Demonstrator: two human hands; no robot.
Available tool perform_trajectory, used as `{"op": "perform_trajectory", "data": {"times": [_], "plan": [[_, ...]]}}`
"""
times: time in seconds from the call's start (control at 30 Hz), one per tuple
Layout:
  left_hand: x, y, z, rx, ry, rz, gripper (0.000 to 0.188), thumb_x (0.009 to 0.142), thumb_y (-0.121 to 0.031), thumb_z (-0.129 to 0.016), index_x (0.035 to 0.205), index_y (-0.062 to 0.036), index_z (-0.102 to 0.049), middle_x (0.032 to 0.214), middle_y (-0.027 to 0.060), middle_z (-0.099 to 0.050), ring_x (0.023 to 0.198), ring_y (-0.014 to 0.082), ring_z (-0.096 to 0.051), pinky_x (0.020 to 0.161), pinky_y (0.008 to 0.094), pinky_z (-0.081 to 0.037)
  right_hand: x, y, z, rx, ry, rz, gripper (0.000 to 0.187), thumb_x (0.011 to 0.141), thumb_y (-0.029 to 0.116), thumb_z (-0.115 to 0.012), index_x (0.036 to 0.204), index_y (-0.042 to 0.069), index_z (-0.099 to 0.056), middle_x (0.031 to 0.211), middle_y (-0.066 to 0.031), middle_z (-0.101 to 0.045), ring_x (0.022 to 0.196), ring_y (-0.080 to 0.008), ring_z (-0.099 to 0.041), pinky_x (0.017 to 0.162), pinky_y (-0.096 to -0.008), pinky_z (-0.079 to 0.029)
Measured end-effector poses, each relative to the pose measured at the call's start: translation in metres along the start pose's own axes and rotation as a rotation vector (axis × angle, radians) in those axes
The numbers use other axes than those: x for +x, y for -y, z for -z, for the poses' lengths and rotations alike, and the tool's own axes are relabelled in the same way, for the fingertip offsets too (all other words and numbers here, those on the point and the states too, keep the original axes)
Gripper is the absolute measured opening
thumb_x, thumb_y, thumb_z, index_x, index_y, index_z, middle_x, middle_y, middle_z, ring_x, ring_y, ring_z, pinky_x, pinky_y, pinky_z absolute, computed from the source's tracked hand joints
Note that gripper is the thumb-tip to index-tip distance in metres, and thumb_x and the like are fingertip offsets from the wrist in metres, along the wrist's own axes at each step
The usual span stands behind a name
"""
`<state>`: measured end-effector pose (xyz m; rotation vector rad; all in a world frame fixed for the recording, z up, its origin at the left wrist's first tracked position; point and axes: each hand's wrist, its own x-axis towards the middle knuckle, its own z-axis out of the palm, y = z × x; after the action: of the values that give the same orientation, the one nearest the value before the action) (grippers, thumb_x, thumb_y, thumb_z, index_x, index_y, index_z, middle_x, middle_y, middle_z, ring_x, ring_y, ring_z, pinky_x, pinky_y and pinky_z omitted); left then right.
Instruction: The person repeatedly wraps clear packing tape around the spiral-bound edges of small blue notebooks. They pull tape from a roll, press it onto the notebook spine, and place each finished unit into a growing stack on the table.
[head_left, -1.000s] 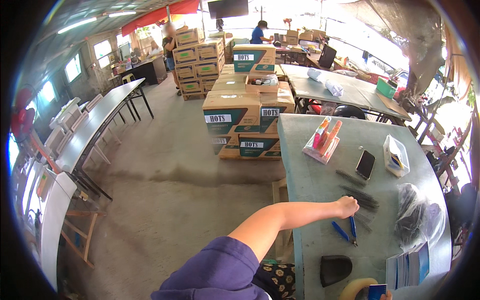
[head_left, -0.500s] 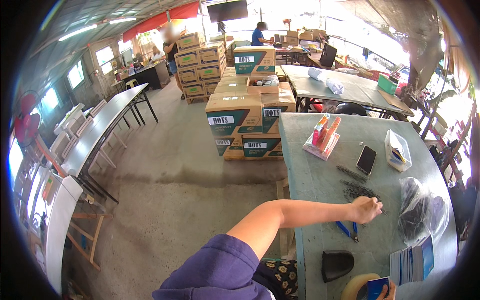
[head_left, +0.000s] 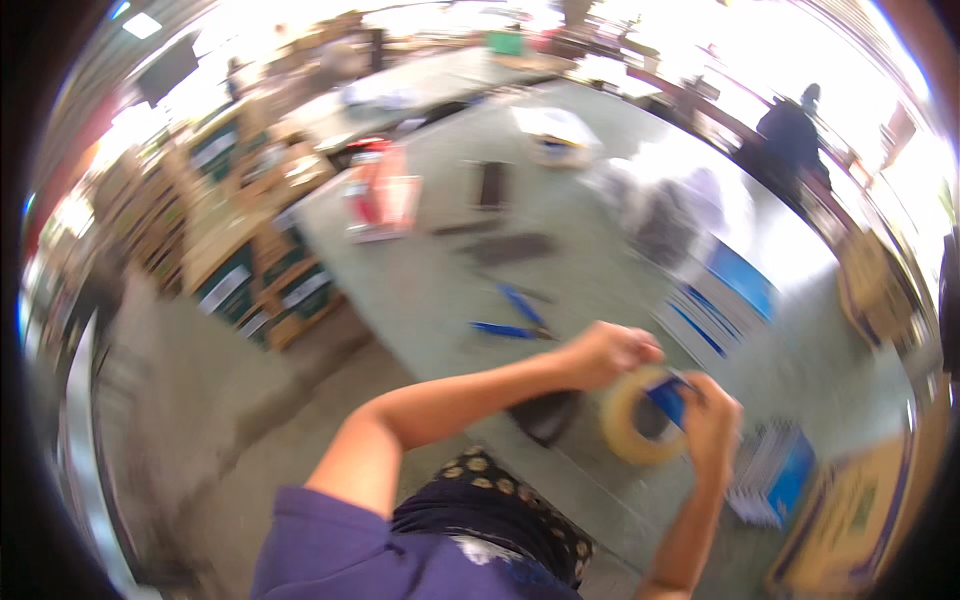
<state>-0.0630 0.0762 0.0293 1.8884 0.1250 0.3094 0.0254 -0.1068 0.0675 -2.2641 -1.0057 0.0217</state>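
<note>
The left hand has come back from over the dark wire coils and is now just beside the right hand; its fingers are bunched, but blur leaves it impossible to tell whether they grip anything. The right hand pinches a small blue booklet above the tape roll, so both hands are now gathered at the booklet, which appears to be the focus of the work. Next to the tape roll lies a black wedge-shaped object, partly under the left forearm. Farther out, the blue-handled pliers lie apart from both hands, with a stack of booklets to the right and a plastic bag behind it. The view has also swung rightward, bringing a carton into sight at the right.
</note>
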Motion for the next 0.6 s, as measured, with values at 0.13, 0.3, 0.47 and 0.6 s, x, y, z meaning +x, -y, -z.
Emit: {"op": "perform_trajectory", "data": {"times": [0.13,0.3,0.47,0.6], "plan": [[0.003,-0.004,-0.013,-0.125,0.075,-0.004,0.017,0.088,-0.012,-0.063,0.101,-0.0014,-0.064,0.085,0.0014,-0.065,0.079,0.0067,-0.056,0.071,0.0228,-0.046,-0.008,-0.015,-0.004,-0.004,-0.075,0.074,0.012,0.082,0.014,-0.061,0.09,0.01,-0.067,0.081,-0.0147,-0.066,0.076,-0.0341,-0.063,0.067,-0.0412,-0.048],[-0.002,-0.008,-0.016,0.183,0.065,-0.202,0.017,0.087,-0.011,-0.065,0.101,-0.0003,-0.064,0.091,0.0016,-0.063,0.082,0.0065,-0.056,0.073,0.0223,-0.047,-0.009,-0.018,-0.001,0.02,-0.065,0.049,0.011,0.083,0.014,-0.06,0.091,0.01,-0.066,0.083,-0.0129,-0.067,0.077,-0.032,-0.064,0.068,-0.0404,-0.049],[-0.008,-0.013,-0.012,-0.013,-0.077,-0.028,0.014,0.083,-0.006,-0.068,0.096,-0.001,-0.065,0.09,0.0025,-0.065,0.082,0.007,-0.06,0.072,0.0219,-0.049,-0.008,-0.014,-0.009,0.085,-0.05,0.123,0.015,0.084,0.013,-0.057,0.095,0.008,-0.065,0.085,-0.0117,-0.068,0.078,-0.0305,-0.065,0.068,-0.0397,-0.05],[-0.014,-0.026,-0.01,0.18,-0.105,-0.134,0.015,0.083,-0.008,-0.069,0.095,0.0004,-0.066,0.08,0.005,-0.067,0.07,0.0072,-0.061,0.065,0.0225,-0.049,-0.004,-0.014,-0.019,0.004,-0.072,0.169,0.016,0.082,0.009,-0.057,0.095,0.009,-0.065,0.086,-0.01,-0.068,0.077,-0.0287,-0.065,0.066,-0.0384,-0.05]]}}
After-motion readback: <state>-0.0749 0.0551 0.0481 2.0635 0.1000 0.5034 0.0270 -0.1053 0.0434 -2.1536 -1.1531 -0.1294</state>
